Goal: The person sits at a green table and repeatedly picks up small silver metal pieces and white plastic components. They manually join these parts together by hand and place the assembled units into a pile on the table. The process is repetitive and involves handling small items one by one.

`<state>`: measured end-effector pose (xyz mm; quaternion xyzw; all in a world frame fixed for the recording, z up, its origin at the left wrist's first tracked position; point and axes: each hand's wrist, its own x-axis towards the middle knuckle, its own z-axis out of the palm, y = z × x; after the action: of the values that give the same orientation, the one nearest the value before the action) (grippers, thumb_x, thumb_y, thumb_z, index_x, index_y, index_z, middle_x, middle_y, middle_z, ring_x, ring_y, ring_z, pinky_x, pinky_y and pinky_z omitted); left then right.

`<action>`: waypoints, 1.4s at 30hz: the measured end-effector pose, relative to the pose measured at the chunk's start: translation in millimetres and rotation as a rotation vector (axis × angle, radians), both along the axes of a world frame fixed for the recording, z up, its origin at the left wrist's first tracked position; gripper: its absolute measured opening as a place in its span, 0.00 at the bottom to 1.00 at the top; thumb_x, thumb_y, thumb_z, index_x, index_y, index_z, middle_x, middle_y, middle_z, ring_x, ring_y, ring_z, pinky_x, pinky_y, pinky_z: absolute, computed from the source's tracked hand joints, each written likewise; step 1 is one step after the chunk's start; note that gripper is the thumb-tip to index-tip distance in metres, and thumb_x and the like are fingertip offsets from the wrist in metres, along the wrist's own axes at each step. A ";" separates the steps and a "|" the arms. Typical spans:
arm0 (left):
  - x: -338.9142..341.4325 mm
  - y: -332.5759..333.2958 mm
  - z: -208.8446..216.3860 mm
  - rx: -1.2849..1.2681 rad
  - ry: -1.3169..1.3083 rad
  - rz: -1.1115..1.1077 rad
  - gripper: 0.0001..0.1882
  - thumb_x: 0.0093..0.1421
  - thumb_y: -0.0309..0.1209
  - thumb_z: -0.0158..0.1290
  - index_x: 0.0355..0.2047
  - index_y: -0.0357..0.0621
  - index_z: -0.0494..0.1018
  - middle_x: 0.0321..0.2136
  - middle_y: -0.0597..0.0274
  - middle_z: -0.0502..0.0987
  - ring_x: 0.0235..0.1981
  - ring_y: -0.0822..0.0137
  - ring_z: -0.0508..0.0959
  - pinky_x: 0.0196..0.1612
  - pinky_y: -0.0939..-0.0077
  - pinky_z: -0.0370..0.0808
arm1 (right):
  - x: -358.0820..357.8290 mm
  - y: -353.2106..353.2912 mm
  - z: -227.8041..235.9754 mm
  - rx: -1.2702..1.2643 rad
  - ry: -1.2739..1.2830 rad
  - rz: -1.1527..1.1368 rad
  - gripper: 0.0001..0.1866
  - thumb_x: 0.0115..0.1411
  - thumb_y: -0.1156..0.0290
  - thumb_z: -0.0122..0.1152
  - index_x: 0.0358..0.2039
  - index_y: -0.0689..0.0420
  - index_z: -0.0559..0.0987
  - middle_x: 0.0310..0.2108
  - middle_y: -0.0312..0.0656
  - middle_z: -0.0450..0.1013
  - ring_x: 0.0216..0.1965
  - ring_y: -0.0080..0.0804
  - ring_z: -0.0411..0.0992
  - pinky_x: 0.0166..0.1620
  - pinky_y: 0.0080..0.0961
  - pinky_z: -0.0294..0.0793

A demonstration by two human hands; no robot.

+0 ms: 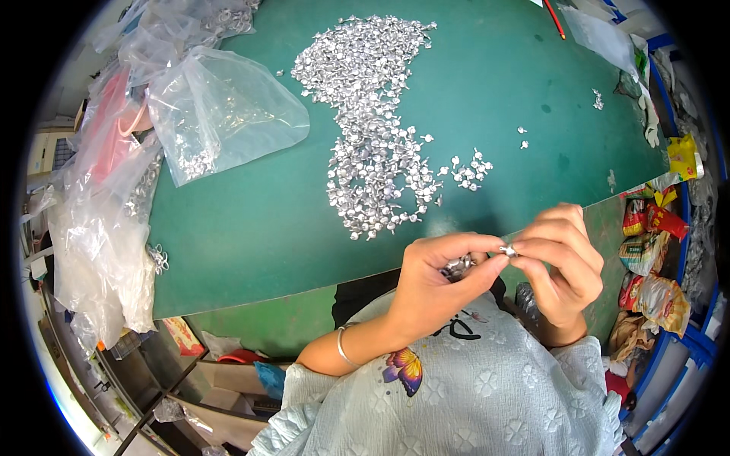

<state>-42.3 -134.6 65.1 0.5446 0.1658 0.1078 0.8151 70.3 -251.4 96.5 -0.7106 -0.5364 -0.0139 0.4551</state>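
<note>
Your pale blue-grey, flower-textured shirt, with an orange and purple butterfly on its front, lies nearest the camera, below the near edge of the green tabletop. Just above the shirt, your left hand, with a thin silver-coloured bangle at its wrist, pinches one small silver metal piece between thumb and forefinger, and your right hand closes on the same piece from the other side with its fingertips. More shiny silver pieces sit curled in your left palm, partly hidden by your fingers. Ahead of you, a long heap of silver metal pieces runs up the table toward the far side. A small loose cluster of matching pieces lies between that heap and your right hand; two single ones rest farther right, with a small group beyond them. To the left of the heap, a clear plastic bag with silver bits in it lies flat and takes up much of that side, and crumpled translucent bags hang over the table's left edge. At the far right lie a slim red pencil and a whitish glove-like cloth along the edge. Past that edge, bright red and yellow packets crowd a blue-framed rack.
</note>
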 end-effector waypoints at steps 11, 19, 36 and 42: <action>6.0 -5.6 -14.7 0.004 0.183 0.014 0.07 0.55 0.25 0.51 0.33 0.37 0.76 0.15 0.75 0.64 0.14 0.85 0.59 0.16 0.90 0.53 | 77.1 -28.2 -48.6 0.026 0.144 -0.512 0.03 0.48 0.78 0.59 0.24 0.64 0.76 0.22 0.38 0.72 0.27 0.24 0.68 0.34 0.20 0.64; -0.5 -15.9 -48.6 -0.009 0.291 -0.043 0.08 0.56 0.26 0.51 0.34 0.36 0.75 0.15 0.75 0.63 0.14 0.85 0.58 0.16 0.89 0.52 | 274.1 -102.1 -127.4 -0.135 -0.161 -1.009 0.08 0.50 0.69 0.61 0.26 0.61 0.78 0.21 0.42 0.72 0.21 0.28 0.67 0.30 0.24 0.67; -0.8 -31.8 -72.3 0.182 0.289 -0.066 0.07 0.56 0.25 0.49 0.35 0.38 0.75 0.16 0.75 0.66 0.19 0.85 0.60 0.21 0.89 0.58 | 65.2 4.4 -107.4 -0.286 -0.101 -0.232 0.08 0.45 0.78 0.60 0.29 0.61 0.76 0.30 0.40 0.69 0.34 0.37 0.65 0.39 0.27 0.63; -1.4 -30.4 -72.7 0.159 0.308 -0.073 0.07 0.56 0.25 0.50 0.35 0.38 0.75 0.17 0.75 0.67 0.19 0.85 0.61 0.22 0.89 0.59 | 62.0 4.0 -123.2 -0.204 0.014 -0.285 0.07 0.44 0.79 0.62 0.27 0.62 0.76 0.26 0.40 0.69 0.28 0.35 0.65 0.33 0.27 0.65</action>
<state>-43.8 -165.0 -7.6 0.6232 0.2598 0.0059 0.7377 132.3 -247.4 -26.7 -0.8219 -0.4258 -0.0187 0.3779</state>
